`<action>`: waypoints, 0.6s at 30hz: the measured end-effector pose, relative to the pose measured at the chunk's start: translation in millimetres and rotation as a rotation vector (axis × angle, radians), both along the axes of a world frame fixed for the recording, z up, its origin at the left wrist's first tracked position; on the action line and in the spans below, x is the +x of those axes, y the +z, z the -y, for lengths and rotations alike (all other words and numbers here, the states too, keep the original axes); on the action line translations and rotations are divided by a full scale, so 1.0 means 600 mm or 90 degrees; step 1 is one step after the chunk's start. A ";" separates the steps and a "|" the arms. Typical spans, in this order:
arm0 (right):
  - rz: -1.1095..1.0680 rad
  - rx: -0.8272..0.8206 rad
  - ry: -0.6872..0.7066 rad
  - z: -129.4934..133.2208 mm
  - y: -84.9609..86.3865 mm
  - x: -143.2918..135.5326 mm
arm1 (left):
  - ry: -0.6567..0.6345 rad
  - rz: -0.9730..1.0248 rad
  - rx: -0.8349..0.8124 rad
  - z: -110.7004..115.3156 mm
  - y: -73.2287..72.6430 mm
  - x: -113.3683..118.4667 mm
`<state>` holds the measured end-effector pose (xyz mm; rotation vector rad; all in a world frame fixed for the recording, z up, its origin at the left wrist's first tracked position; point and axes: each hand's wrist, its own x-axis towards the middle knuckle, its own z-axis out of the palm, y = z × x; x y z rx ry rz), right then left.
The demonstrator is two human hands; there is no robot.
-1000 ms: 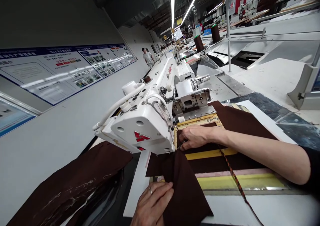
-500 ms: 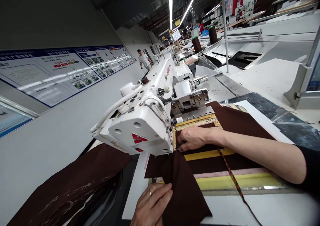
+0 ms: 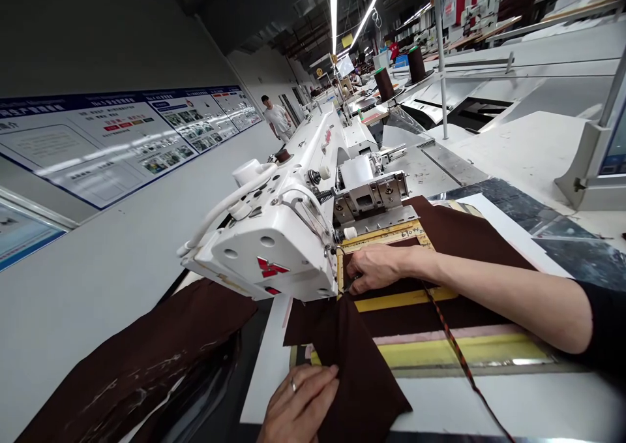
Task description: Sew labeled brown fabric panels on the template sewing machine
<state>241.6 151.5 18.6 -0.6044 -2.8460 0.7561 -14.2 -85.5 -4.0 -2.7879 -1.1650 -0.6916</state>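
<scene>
My left hand [image 3: 299, 404], with a ring on one finger, lies with its fingers stretched out on the edge of a loose dark brown fabric piece [image 3: 364, 378]. My right hand [image 3: 374, 268] is closed beside the needle end of a white sewing machine [image 3: 278, 254]. A small dark metal tool [image 3: 354, 278] shows at its fingertips, mostly hidden by the fingers. That hand rests inside a yellow-edged template frame [image 3: 391, 305] over brown cloth. From under the right wrist an orange-and-black cord [image 3: 454, 345] runs toward me. The needle itself is hidden.
A metal clamp unit [image 3: 372, 198] stands behind the template. Further brown fabric [image 3: 132, 358] hangs at the left. Brown thread cones [image 3: 384, 84] stand farther back. A person in a white shirt [image 3: 278, 118] is by the wall. A white stand [image 3: 584, 169] rises at the right.
The fabric in front of the needle has shifted slightly, its fold standing a little higher. Both hands stay nearly in place. The person in the background has moved slightly left.
</scene>
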 end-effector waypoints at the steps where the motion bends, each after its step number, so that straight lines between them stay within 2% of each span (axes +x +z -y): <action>1: 0.000 -0.003 0.002 -0.001 -0.001 0.000 | -0.001 0.009 0.001 0.000 0.001 0.001; 5: 0.008 -0.012 0.010 -0.002 -0.001 0.001 | -0.013 0.009 0.001 -0.002 0.009 0.005; 11: 0.019 -0.021 0.021 -0.002 0.003 0.001 | 0.023 0.005 -0.025 0.002 0.013 0.007; 18: 0.019 -0.010 0.028 0.006 0.009 0.002 | -0.006 -0.024 -0.026 -0.004 0.019 0.004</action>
